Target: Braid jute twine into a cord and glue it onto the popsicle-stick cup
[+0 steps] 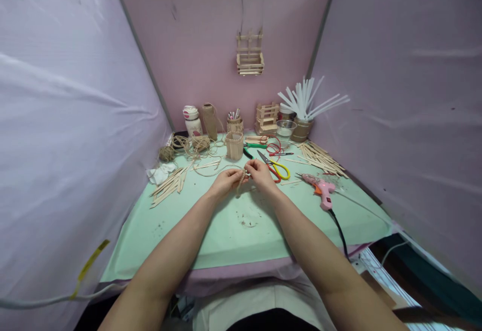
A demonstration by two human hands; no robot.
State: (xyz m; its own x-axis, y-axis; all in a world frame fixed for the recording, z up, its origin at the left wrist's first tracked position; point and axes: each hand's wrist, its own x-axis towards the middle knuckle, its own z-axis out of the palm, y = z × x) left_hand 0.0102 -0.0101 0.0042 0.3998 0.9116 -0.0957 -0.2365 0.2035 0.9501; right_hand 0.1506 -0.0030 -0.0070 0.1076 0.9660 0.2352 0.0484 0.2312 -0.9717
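Both hands meet above the middle of the table, pinching a strand of brown twine that looks braided or knotted. My left hand has its fingers closed on the twine from the left. From the right, my right hand pinches the upper end with thumb and fingers. A loose length of twine runs from the hands back left to a tangled pile. Just behind the hands stands a small cup of wooden sticks. Scissors with red and yellow handles lie right beside my right hand.
A pink glue gun lies at the right, its cord over the front edge. Wooden sticks are heaped at left and right. Green-handled pliers, a clear cup, a bottle and a pot of white glue sticks stand behind.
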